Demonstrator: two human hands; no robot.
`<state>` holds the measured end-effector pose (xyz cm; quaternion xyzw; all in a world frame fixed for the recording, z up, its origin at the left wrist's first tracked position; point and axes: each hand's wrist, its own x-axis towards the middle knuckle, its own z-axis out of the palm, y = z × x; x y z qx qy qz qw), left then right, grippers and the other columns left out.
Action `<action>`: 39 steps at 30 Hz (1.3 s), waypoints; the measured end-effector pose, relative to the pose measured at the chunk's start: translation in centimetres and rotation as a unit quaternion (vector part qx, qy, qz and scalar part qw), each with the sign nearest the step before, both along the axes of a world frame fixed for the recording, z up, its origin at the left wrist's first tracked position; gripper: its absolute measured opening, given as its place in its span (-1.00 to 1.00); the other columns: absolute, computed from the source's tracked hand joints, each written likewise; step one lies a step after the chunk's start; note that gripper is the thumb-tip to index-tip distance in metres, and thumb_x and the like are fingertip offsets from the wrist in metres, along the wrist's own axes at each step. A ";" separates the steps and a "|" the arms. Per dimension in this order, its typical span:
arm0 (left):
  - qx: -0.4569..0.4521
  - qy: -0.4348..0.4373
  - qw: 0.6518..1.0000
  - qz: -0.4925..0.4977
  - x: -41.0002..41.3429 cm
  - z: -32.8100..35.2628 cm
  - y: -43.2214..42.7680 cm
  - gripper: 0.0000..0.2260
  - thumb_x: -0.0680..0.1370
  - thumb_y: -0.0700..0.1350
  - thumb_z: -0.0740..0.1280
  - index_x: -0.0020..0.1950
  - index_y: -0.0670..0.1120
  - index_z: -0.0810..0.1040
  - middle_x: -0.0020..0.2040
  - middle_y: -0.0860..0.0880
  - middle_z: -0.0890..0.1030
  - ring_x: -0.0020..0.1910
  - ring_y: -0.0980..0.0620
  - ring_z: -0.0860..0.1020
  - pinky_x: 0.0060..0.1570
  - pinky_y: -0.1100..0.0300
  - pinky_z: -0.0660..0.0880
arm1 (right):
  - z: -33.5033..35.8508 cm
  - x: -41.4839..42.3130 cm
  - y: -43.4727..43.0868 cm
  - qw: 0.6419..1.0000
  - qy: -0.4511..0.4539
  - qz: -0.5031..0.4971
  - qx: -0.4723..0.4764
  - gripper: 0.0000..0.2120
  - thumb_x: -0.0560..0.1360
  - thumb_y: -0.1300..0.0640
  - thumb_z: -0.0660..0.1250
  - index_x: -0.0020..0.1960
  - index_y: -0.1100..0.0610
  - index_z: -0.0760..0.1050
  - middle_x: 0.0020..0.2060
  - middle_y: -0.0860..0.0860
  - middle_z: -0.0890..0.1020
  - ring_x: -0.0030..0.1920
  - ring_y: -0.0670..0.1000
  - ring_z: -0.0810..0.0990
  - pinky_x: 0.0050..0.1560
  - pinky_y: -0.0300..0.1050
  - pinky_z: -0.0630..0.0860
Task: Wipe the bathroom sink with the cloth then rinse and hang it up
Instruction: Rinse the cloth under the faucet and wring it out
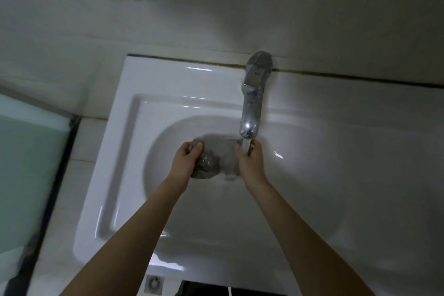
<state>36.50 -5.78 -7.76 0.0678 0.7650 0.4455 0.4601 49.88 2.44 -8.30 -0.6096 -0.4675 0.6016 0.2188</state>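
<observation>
A wet grey cloth (pixel 217 155) hangs stretched between both of my hands over the bowl of the white bathroom sink (pixel 312 175). My left hand (pixel 186 160) grips the cloth's bunched left end. My right hand (pixel 249 158) pinches its right end just under the spout of the chrome tap (pixel 252 101). A thin stream of water runs from the spout onto the cloth beside my right fingers. The drain is hidden behind the cloth and my arms.
The sink's flat rim (pixel 125 151) runs down the left side, against a pale tiled wall (pixel 216 19). A frosted glass panel with a dark frame (pixel 28 151) stands at the left. A small floor drain (pixel 153 283) shows below the sink's front edge.
</observation>
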 end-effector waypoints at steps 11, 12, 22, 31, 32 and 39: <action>0.030 -0.132 0.990 -0.034 7.4 0.4 5.2 -0.71 0.53 0.15 0.31 -0.10 -0.08 0.46 -0.26 -0.12 0.48 -0.26 -0.07 0.50 -0.23 0.12 0.51 | 2.3 0.8 -2.8 0.994 -0.008 -0.002 0.112 -0.80 0.46 0.00 0.41 -0.24 0.06 0.48 -0.36 0.03 0.57 -0.35 -0.02 0.55 -0.28 -0.16 0.53; 0.013 -0.140 0.990 -0.031 8.0 0.1 5.5 -0.73 0.56 0.15 0.26 -0.12 -0.05 0.47 -0.25 -0.07 0.49 -0.25 -0.02 0.50 -0.23 0.17 0.49 | 1.9 0.3 -2.7 0.990 -0.062 0.011 0.128 -0.79 0.47 -0.05 0.40 -0.24 0.04 0.49 -0.38 -0.02 0.57 -0.35 -0.05 0.57 -0.28 -0.20 0.52; -0.006 -0.073 0.997 -0.006 6.2 -0.6 5.4 -0.68 0.61 0.07 0.18 -0.04 -0.15 0.58 -0.18 -0.14 0.64 -0.12 -0.13 0.60 -0.12 0.10 0.56 | 1.1 1.6 -0.9 0.992 -0.105 -0.006 0.068 -0.66 0.56 0.08 0.26 -0.38 0.03 0.33 -0.47 -0.05 0.42 -0.47 -0.16 0.38 -0.35 -0.18 0.34; -0.053 -0.145 0.987 0.044 7.9 -0.4 4.6 -0.62 0.62 0.08 0.16 -0.02 -0.17 0.62 -0.04 -0.22 0.68 -0.07 -0.19 0.66 -0.03 0.00 0.62 | -0.2 1.2 4.0 0.978 -0.190 0.066 0.060 -0.75 0.50 0.05 0.15 -0.32 0.11 0.40 -0.35 0.05 0.53 -0.32 0.09 0.49 -0.30 -0.14 0.33; -0.060 -0.135 0.988 0.040 7.2 -0.6 4.7 -0.64 0.61 0.09 0.15 -0.07 -0.11 0.63 -0.05 -0.22 0.68 -0.04 -0.21 0.65 0.04 -0.06 0.59 | 0.3 1.6 3.0 0.980 -0.179 0.054 0.064 -0.71 0.50 0.03 0.15 -0.37 0.07 0.34 -0.41 0.01 0.48 -0.37 0.02 0.44 -0.32 -0.14 0.29; 0.005 -0.243 0.968 0.058 8.7 0.0 4.3 -0.68 0.60 0.08 0.15 -0.03 -0.12 0.55 -0.19 -0.14 0.56 -0.31 -0.01 0.57 -0.39 0.21 0.51 | 0.1 -0.3 0.8 0.967 -0.192 0.122 0.112 -0.74 0.49 -0.05 0.33 -0.14 0.16 0.54 -0.30 0.05 0.59 -0.24 0.06 0.57 -0.21 -0.16 0.39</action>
